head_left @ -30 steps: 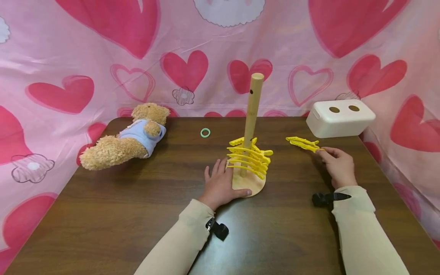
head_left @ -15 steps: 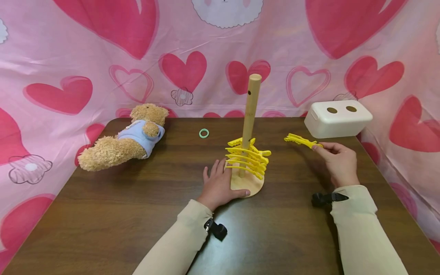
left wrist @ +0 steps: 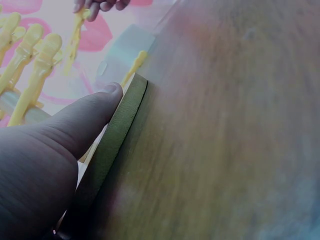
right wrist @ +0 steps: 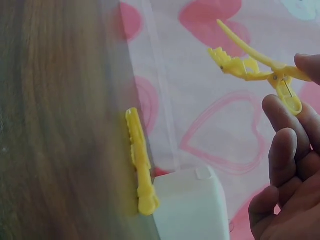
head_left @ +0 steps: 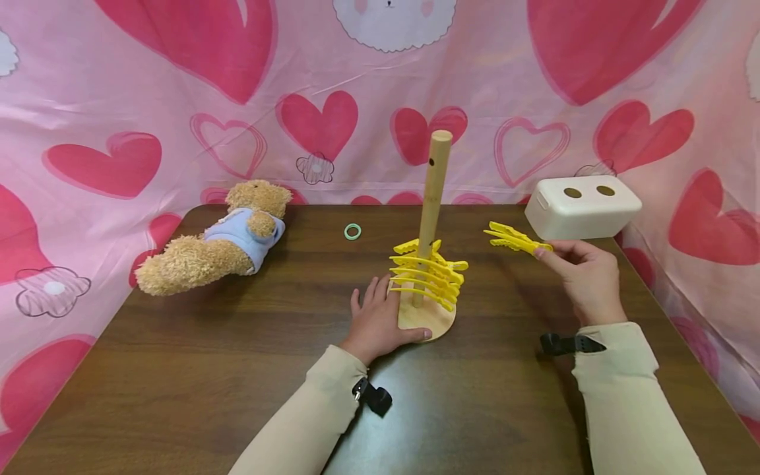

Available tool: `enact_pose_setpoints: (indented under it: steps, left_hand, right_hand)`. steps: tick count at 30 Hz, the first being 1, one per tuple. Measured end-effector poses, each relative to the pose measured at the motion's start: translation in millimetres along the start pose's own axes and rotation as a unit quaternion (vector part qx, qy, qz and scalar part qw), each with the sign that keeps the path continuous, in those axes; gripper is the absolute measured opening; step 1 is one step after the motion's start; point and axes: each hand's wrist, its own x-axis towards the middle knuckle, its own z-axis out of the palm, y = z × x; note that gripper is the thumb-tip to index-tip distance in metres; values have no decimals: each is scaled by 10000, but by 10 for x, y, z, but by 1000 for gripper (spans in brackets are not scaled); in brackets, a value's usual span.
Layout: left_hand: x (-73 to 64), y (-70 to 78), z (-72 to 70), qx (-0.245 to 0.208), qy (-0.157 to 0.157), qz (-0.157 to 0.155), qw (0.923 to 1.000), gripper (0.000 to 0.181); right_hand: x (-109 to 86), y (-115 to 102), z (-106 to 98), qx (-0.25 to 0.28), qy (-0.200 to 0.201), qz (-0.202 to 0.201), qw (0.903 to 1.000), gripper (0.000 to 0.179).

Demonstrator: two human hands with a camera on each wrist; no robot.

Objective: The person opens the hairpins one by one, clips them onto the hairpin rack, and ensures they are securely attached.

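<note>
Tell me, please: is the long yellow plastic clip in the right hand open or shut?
Open: the right hand pinches one end of the long yellow plastic clip, whose jaws stand apart.

I've got left hand [left wrist: 45, 165] at 8 o'clock, thumb on wooden base [left wrist: 112, 135]; yellow clips [left wrist: 39, 75] at 10; pale box [left wrist: 125, 50], right hand [left wrist: 102, 5] pinching single clip [left wrist: 75, 42], both 11.

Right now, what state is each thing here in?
Held clip: pinched in the right grip, jaws parted.
Wooden stand: upright, left grip on its base.
Other clips: clamped low on the stand.
Loose clip: lying on the table, jaws apparently closed.
Teddy bear: lying down.
Green ring: lying flat.
White box: resting on the table.
</note>
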Motion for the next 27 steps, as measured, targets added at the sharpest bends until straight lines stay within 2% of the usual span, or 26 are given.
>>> enact_pose_setpoints:
  steps: [6,15,27]
  left_hand:
    - [1,-1,-1,-34,-16,-4,10000,108]
    - [5,-4,5,-84,-15,-10,10000,108]
    - [-2,-10,4,-133,-14,-7,9999,108]
  right_hand:
    - [-49,-66,7,76,-44,-267,9996,45]
    - [-128,-161,13,1011,-202,-526,9933,32]
    - [-362,-431,35,1134,-409,-1236,9850,31]
